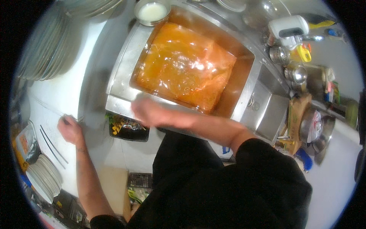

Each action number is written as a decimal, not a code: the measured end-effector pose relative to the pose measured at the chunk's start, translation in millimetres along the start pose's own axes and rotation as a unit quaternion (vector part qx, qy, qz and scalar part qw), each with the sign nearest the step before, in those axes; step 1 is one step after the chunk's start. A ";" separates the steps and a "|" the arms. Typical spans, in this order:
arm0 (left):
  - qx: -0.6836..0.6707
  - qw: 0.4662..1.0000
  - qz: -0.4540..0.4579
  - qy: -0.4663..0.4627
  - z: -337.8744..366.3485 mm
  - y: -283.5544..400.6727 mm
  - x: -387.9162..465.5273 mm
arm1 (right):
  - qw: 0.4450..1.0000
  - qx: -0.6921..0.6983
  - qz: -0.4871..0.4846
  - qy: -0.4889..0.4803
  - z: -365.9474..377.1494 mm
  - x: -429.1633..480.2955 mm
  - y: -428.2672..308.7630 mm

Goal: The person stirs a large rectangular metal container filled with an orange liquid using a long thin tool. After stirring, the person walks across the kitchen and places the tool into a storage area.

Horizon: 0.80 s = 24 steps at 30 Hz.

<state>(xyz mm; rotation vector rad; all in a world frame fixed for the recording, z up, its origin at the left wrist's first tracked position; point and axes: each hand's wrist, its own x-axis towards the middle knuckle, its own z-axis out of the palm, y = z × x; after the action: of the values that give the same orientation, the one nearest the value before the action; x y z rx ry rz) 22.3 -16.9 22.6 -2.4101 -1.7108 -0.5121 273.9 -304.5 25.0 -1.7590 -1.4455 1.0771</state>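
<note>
My right hand (145,111), blurred, is above the front rim of a stainless steel sink (123,68). Its fingers cannot be made out. Orange-brown liquid (183,63) with a shiny, rippled surface fills the basin, and a paler orange area shows within it. Below that hand is a black bin (134,136) with food scraps in it. To the left, my left hand (70,130) is at the edge of a white counter (68,94), fingers curled; whether it grips anything is unclear. Two dark chopsticks (55,146) lie beside it on the counter.
Stacked plates (45,179) and a larger stack of dishes (45,48) stand on the left. A metal bowl of whitish liquid (151,13) sits at the sink's far left corner. A smaller steel basin (263,114), cardboard (300,120) and metal bowls (323,134) are at right.
</note>
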 end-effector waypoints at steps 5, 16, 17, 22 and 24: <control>0.000 1.000 -0.006 -0.016 -1.0 -1.1 0.0 | 0.980 -0.072 -0.183 -0.018 46.3 -13.1 -49.6; 0.026 0.999 0.023 -0.004 7.6 -8.0 1.1 | 0.920 -0.266 0.252 0.138 -67.4 -43.1 235.7; 0.012 1.000 0.014 -0.005 7.9 -9.4 0.2 | 0.917 -0.257 0.284 0.115 -65.3 -38.8 262.8; 0.018 0.999 0.026 0.012 12.9 -13.2 2.0 | 0.871 -0.279 0.396 -0.080 -50.2 -26.7 340.2; 0.014 1.000 0.016 0.008 13.7 -13.8 2.2 | 0.875 -0.300 0.372 -0.074 -44.3 -31.1 358.9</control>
<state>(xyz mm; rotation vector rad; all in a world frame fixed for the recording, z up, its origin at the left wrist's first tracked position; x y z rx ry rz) 12.6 -6.0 9.5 -2.4042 -1.6584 -0.4987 481.6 -410.5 -253.1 -2.8917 -1.2832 1.2126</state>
